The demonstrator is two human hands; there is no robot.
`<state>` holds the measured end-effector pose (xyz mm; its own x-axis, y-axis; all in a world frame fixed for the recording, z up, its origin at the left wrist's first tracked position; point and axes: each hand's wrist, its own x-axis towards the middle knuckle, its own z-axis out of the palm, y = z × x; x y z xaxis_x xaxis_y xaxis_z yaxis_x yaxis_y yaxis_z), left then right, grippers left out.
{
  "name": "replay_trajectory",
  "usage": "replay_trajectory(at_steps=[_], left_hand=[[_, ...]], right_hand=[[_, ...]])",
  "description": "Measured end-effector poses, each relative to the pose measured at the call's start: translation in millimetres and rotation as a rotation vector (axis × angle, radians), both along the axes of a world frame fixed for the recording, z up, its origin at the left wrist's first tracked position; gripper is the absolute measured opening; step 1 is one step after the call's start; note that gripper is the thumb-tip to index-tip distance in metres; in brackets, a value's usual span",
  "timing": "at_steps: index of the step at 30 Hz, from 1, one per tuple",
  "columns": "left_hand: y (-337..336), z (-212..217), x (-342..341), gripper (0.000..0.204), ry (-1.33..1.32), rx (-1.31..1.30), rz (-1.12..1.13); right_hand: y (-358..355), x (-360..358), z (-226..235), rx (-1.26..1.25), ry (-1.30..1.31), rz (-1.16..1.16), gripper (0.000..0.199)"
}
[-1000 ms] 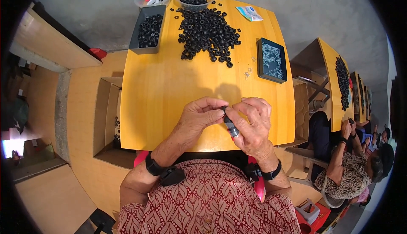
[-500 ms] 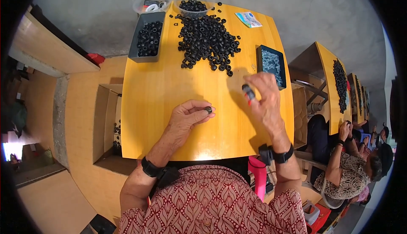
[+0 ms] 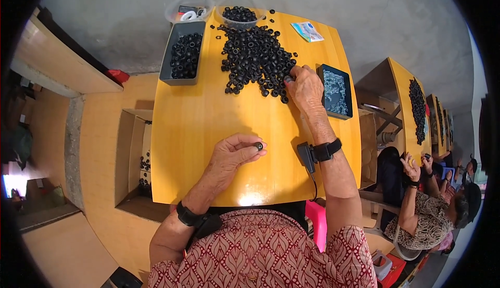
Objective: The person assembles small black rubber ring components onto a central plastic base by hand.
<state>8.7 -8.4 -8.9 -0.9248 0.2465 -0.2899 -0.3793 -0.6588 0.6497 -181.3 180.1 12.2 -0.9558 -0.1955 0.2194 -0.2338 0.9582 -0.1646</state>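
Yellow wooden worktop (image 3: 208, 131) in what looks like a workshop with a concrete floor, and more yellow worktops run off to the right where another person (image 3: 432, 210) sits doing similar handwork. Left hand (image 3: 234, 155) sits near the front edge, its grip pinched on one small black ring (image 3: 259, 145) between thumb and fingertips. Right hand (image 3: 304, 87) is stretched out to the near right edge of the big pile of black rings (image 3: 255, 56), fingertips closed down among the loose pieces; can't tell if that grip has actually caught one. Just right of it is a dark tray of small pale parts (image 3: 336, 91). On the far left sits a grey bin (image 3: 183, 53) already fairly full of rings, with a clear bowl (image 3: 238, 13) of more rings and a clear tub (image 3: 188, 10) of odds and ends behind it. Progress-wise I'd guess plenty is left, since the loose pile is big and spread wide.
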Motion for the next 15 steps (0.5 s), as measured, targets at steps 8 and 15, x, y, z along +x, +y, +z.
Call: replay_trajectory(at_steps=[8,15], left_hand=[[0.3,2.8,-0.4,0.022,-0.034,-0.018,0.003],[0.6,3.9,1.2,0.021,-0.062,-0.038,0.036]], right_hand=[[11.6,10.0,-0.6,-0.272,-0.004,0.043,0.017],[15.6,77.1,19.4,-0.506,0.080,0.209,0.016]])
